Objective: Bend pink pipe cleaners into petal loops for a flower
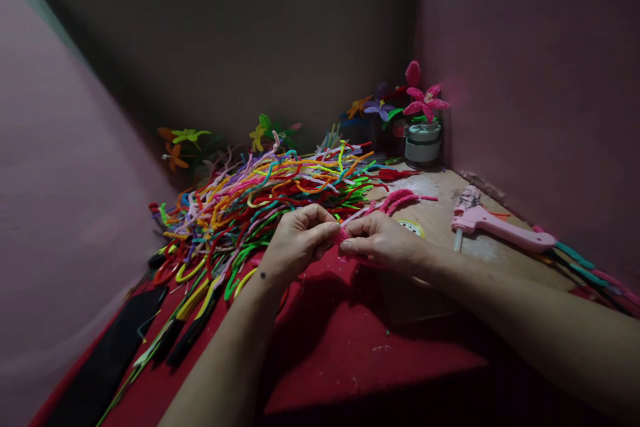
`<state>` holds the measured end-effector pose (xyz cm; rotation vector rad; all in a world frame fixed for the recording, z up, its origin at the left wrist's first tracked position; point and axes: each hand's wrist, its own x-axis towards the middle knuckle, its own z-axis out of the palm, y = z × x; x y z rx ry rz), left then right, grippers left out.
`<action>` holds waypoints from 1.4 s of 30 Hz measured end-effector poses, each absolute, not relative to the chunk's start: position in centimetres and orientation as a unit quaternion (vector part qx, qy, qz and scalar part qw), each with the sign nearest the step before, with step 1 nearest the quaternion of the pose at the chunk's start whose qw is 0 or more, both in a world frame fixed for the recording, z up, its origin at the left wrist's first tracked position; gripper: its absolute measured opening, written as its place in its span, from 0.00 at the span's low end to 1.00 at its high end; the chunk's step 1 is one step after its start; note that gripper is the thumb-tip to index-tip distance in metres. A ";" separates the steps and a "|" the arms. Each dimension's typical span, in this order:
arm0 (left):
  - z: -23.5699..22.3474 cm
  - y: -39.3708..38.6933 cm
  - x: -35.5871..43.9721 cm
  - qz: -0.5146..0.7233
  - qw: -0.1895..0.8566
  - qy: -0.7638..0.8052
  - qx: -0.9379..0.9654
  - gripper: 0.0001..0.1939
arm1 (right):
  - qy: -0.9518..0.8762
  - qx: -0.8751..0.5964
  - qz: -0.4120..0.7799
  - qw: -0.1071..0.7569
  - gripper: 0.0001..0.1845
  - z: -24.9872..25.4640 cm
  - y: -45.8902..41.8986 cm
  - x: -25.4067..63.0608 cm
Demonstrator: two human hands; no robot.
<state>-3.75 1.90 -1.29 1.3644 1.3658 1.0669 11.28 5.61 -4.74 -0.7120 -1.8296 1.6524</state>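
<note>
Both hands meet near the middle of the view, over the front edge of a big heap of pipe cleaners. My left hand pinches a pink pipe cleaner between thumb and forefinger. From the other side my right hand grips the same pink piece, its fingertips almost touching the left ones. Most of the piece is hidden by the fingers. Just behind my right hand lie several curved pink pipe cleaners and a round yellow-rimmed item, partly covered.
A pink glue gun rests at right on a tan board. Yellow-and-black handled pliers and a black strip lie at left on red cloth. Behind stand pipe-cleaner flowers and a grey-white container, close to the walls.
</note>
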 end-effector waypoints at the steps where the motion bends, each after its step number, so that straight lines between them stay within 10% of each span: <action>1: -1.5 1.9 -3.5 0.445 0.430 0.557 0.553 0.08 | -0.681 -0.271 0.618 0.284 0.14 -4.7 5.6 11.3; 9: -3.2 2.0 -2.9 0.501 0.237 0.588 0.589 0.08 | -0.625 -0.301 0.656 0.296 0.13 -4.6 5.3 11.0; 18: -1.6 2.0 -4.0 0.395 0.478 0.555 0.555 0.10 | -0.669 -0.317 0.609 0.285 0.11 -5.5 5.7 10.7; 28: -2.0 2.2 -4.1 0.269 0.137 0.594 0.745 0.07 | -0.686 -0.316 0.599 0.267 0.10 -5.1 5.0 10.6; 36: -1.6 2.0 -4.1 0.341 0.443 0.565 0.606 0.10 | -0.644 -0.323 0.624 0.302 0.10 -4.8 5.2 10.8; 42: -2.2 2.2 -4.2 0.275 0.198 0.562 0.755 0.08 | -0.663 -0.335 0.613 0.268 0.07 -5.4 4.9 10.5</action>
